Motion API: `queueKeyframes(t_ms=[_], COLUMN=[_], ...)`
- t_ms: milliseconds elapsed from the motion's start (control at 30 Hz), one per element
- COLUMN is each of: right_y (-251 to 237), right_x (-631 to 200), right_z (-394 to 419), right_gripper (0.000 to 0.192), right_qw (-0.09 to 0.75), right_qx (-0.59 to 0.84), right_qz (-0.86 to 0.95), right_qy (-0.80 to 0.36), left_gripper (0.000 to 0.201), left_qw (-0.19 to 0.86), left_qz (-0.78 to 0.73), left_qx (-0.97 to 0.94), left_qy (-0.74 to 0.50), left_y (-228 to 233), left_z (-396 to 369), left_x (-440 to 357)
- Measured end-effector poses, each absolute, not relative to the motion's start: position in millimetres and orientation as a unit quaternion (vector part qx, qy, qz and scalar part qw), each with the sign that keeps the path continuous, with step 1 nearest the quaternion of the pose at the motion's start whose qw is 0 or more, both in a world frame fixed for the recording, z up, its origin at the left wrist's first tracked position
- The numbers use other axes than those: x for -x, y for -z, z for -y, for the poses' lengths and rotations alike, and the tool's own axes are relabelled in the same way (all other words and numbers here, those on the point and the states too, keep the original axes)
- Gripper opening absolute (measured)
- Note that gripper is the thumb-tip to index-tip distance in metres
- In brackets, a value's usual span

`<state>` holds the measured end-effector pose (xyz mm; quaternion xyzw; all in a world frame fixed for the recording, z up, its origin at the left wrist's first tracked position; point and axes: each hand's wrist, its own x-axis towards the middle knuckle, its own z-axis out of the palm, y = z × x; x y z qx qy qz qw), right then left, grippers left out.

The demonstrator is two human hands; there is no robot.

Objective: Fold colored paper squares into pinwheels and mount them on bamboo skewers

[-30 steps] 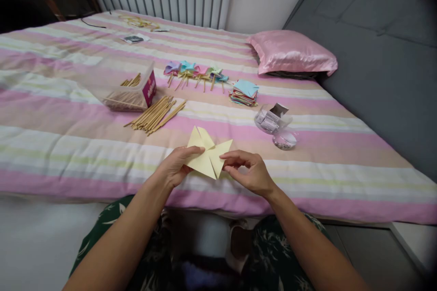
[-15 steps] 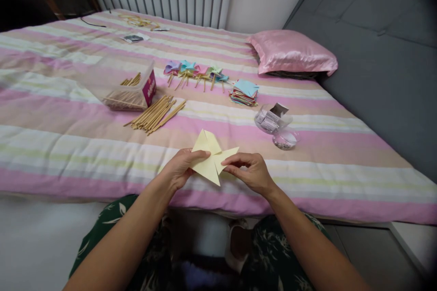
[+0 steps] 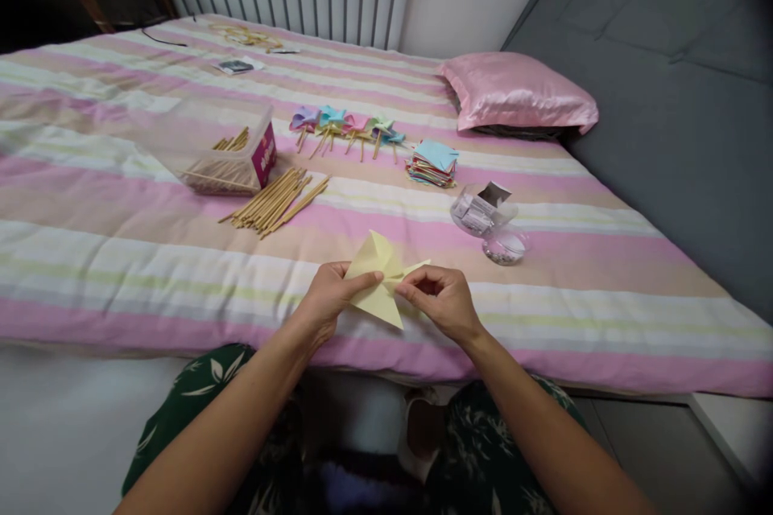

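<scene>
- Now we hold the pale yellow folded paper just above the near edge of the striped bedspread, between both hands.
- Our left hand pinches the paper's left side, thumb on top, fingers curled beneath.
- Our right hand pinches the paper at its centre with thumb and forefinger pressed together.
- Compared with a second ago, the paper has been drawn in: the wide flat flaps have tilted and closed toward the middle, and our hands sit closer together. We judge the flaps are being gathered to the centre, as on a pinwheel.
- Farther out lie a loose bundle of wooden sticks, a clear box of sticks, a row of finished coloured pinwheels, a stack of coloured paper squares and a small clear container.
- A pink pillow rests near the grey headboard.
</scene>
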<state>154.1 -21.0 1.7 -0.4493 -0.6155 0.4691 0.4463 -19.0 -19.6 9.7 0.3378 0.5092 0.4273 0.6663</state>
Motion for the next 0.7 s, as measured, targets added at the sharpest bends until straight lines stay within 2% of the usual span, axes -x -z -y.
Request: queueKeyframes(t_ms=[700], right_y=[2.7], right_x=[-152.6], right_z=[20.7], right_gripper=[0.022], right_qw=[0.455], right_qx=[0.488], right_qz=[0.583], right_qy=[-0.463], left_gripper=[0.023], left_qw=[0.655], left_qz=[-0.495], left_qx=[-0.38], left_qy=[-0.427], left_y=[-9.4], left_z=[22.9], left_x=[13.5])
